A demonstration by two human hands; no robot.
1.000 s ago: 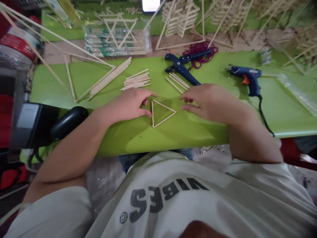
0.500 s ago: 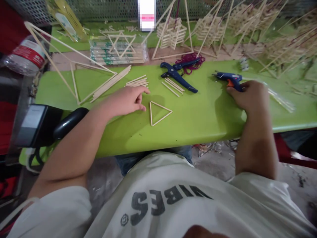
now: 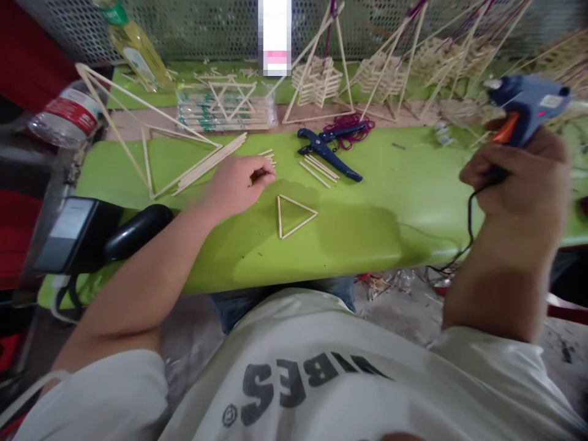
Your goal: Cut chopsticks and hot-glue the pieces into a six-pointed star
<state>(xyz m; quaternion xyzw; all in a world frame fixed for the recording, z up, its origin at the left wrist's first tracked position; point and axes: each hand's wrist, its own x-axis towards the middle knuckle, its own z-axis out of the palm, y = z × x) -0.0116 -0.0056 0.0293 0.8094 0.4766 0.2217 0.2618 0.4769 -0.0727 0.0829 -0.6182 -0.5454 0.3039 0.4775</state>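
Observation:
Raised above the right side of the table, my right hand (image 3: pixel 519 168) is wrapped round the handle of a blue hot glue gun (image 3: pixel 528 101) with an orange trigger. Its nozzle points left and a black cord hangs below. My left hand (image 3: pixel 241 184) has its fingers curled and thumb and forefinger together, beside a small pile of short wooden sticks (image 3: pixel 267 154) that it partly covers. Whether a stick is in the pinch I cannot make out. To the right of that hand, a small stick triangle (image 3: pixel 297 228) lies flat on the green table (image 3: pixel 358 245).
A blue cutter (image 3: pixel 337 158) lies by short sticks and purple string (image 3: pixel 353 131). Long sticks (image 3: pixel 211 164) and a large stick frame (image 3: pixel 147 165) are at left. Stick structures (image 3: pixel 316 86), a bagged stick pack (image 3: pixel 225 113) and bottles (image 3: pixel 138 55) stand behind. A black device (image 3: pixel 76 233) sits at front left.
My right hand has lifted the glue gun off the table, up and to the right. My left hand's fingers have drawn together near the short sticks. The view has tilted slightly.

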